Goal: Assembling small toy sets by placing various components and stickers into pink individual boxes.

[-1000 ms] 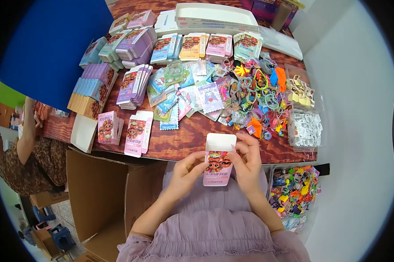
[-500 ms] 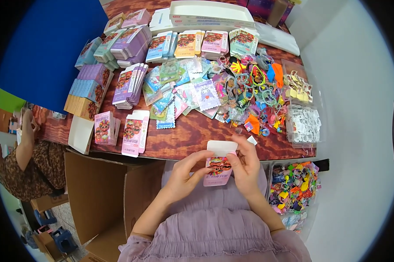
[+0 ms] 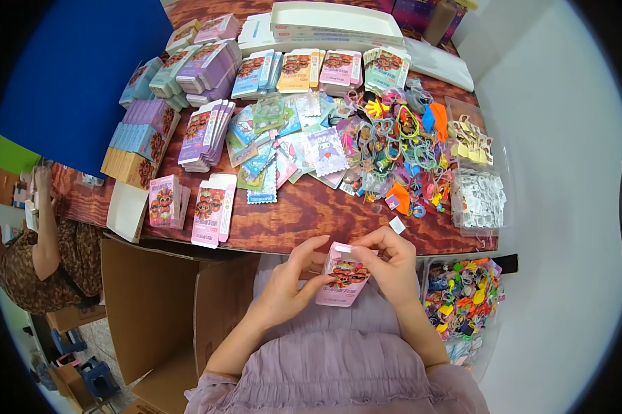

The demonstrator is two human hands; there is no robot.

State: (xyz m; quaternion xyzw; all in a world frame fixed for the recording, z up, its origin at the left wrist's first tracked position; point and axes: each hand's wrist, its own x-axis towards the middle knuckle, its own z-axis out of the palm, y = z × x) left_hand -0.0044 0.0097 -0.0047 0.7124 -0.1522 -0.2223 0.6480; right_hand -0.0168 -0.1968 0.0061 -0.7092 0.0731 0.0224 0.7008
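Above my lap, just off the table's front edge, I hold a small pink cardboard box [image 3: 340, 291] with cartoon figures on its front. My left hand [image 3: 283, 286] grips its left side, thumb across the front and fingers behind. At the box's top end, the fingers of my right hand [image 3: 392, 265] are closed on the flap, which is bent over; its inside is hidden. A small white square slip [image 3: 397, 225] lies on the table edge beyond my right hand. Left of my hands lie flattened pink boxes [image 3: 213, 210] and a pink box stack [image 3: 165, 201].
Heaped picture cards [image 3: 276, 148] and colourful trinkets [image 3: 394, 145] cover the middle. Clear trays hold gold pieces [image 3: 471, 140] and white packets [image 3: 481, 196]; another trinket bin [image 3: 463, 297] stands lower right. An open cardboard carton [image 3: 149, 297] is below left. A person [image 3: 45, 255] works far left.
The upright white flap on the pink box has been folded down by my right hand. The box has tilted and dropped slightly toward me. The person at far left has raised an arm.
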